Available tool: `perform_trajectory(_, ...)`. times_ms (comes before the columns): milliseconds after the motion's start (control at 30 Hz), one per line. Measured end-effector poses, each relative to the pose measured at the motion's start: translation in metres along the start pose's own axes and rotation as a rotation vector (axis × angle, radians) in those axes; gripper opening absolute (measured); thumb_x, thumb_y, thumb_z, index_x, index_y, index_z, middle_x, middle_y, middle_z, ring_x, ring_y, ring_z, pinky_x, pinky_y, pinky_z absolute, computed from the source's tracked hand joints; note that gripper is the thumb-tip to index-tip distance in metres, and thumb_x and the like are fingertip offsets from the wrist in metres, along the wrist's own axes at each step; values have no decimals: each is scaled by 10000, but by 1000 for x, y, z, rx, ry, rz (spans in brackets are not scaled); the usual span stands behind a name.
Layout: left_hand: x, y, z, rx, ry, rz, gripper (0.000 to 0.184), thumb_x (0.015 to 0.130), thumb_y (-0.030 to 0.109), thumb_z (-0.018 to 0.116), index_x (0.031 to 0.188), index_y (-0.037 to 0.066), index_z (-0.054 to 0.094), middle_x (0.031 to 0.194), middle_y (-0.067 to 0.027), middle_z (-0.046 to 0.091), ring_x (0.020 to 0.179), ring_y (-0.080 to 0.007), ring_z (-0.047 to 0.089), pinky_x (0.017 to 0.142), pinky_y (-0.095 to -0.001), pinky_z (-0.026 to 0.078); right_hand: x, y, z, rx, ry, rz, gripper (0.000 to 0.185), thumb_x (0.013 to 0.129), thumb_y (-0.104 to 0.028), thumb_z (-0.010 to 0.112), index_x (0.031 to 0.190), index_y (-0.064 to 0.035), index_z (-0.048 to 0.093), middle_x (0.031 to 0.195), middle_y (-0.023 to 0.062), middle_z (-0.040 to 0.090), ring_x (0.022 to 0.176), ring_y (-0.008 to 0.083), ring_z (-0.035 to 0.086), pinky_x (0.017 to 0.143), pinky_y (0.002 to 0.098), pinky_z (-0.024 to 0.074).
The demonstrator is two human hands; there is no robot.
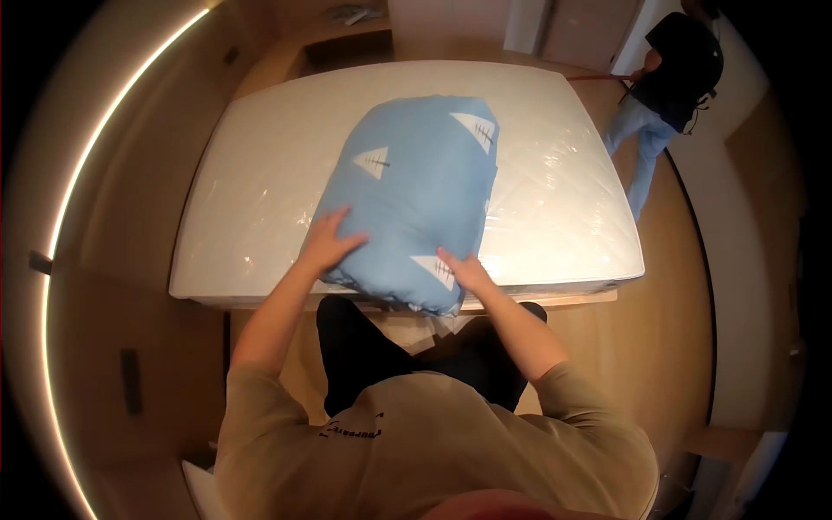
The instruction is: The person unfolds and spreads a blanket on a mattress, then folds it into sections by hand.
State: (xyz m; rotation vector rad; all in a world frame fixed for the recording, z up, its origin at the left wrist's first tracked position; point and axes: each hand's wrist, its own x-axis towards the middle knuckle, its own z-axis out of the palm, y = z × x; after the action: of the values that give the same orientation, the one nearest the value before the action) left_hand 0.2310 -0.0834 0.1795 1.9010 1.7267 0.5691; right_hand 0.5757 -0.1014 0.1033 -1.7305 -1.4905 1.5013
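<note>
Left hand (329,241): fingers spread, palm side down at 8 o'clock on the blue cushion (407,195). Right hand (466,270) touches it at 5 o'clock (can't tell if it's pinching fabric). Cushion lies on the mattress (563,191), near end at the 6 o'clock edge. Other person (680,74) stands off the mattress's 2 o'clock side.

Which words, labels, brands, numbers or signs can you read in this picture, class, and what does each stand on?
No text reads with certainty.
Dark lettering on the tan shirt: too blurred to quote.
Blue bundle: white triangles with dark tree-like marks, no readable words.
Mattress: no readable label.
</note>
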Motion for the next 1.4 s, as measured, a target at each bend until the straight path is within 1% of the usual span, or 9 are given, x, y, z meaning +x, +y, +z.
perform_trajectory(100, -37, 42, -15, 335, 89, 30, 952, 666, 708, 673, 1474, 307, 367, 1580, -168, 188, 1432, -467, 125, 1057, -720, 127, 18, -12, 42, 125, -76, -55, 1000, 791, -638, 663, 1333, 163, 406, 1378, 291, 462, 1225, 339, 520, 1030, 385, 413)
perform_trajectory(167, -42, 44, 8, 425, 126, 132, 970, 650, 736, 656, 1481, 347, 343, 1602, -136, 132, 1432, -501, 47, 1001, -795, 58, 2, -19, 33, -87, 247, -97, 1017, 695, -625, 754, 1296, 140, 458, 1230, 321, 563, 1180, 385, 556, 1019, 403, 420)
perform_trajectory(267, -48, 62, 29, 432, 58, 146, 978, 658, 740, 638, 1491, 335, 326, 1599, -146, 138, 1423, -525, 21, 999, -796, 36, -31, -85, -11, -692, 738, -442, 1010, 628, -543, 817, 1372, 3, 406, 1466, 306, 316, 1370, 457, 307, 1083, 494, 346)
perform_trajectory(400, -33, 42, 6, 422, 86, 197, 957, 680, 724, 636, 1491, 319, 329, 1594, -162, 133, 1414, -543, 16, 1010, -786, 23, 18, -228, 8, -811, 654, -468, 761, 815, -643, 578, 1456, -283, 381, 1587, 131, 191, 1433, 491, 98, 1067, 720, 165)
perform_trajectory(533, -34, 36, 10, 379, 105, 186, 946, 697, 698, 651, 1494, 303, 327, 1577, -207, 143, 1411, -548, 32, 1031, -768, 43, 104, -213, 14, -855, 654, -259, 676, 889, -648, 427, 1478, -329, 343, 1612, 84, 122, 1447, 474, -3, 1040, 768, 92)
perform_trajectory(700, -57, 12, 34, 358, 141, -154, 1000, 653, 762, 644, 1479, 282, 348, 1567, -262, 82, 1395, -572, 20, 1002, -787, 72, 147, -122, 11, -766, 705, -224, 674, 905, -629, 415, 1495, -320, 308, 1609, 83, 130, 1436, 498, -7, 1028, 779, 42)
perform_trajectory(1000, -13, -78, 88, 434, 269, -3, 1133, 651, 826, 558, 1503, 136, 274, 1546, -343, -66, 1393, -577, -120, 948, -808, -60, 222, -114, 22, -792, 743, -300, 699, 882, -554, 493, 1488, -246, 331, 1597, 140, 141, 1422, 520, 8, 1013, 777, 18)
perform_trajectory(1200, 23, -119, 118, 405, 382, 99, 1156, 702, 907, 373, 1552, 175, 95, 1538, -344, -120, 1388, -587, -119, 905, -832, -71, 257, -120, 24, -782, 809, -390, 719, 857, -517, 535, 1478, -204, 350, 1584, 161, 161, 1413, 529, 16, 1000, 778, -14)
perform_trajectory(1400, 8, -104, 107, 383, 364, 66, 1149, 685, 891, 427, 1555, 228, 76, 1557, -307, -110, 1393, -586, -90, 902, -840, -62, 245, -121, 22, -785, 793, -373, 719, 853, -538, 538, 1475, -225, 360, 1577, 148, 193, 1410, 529, 31, 984, 797, -3)
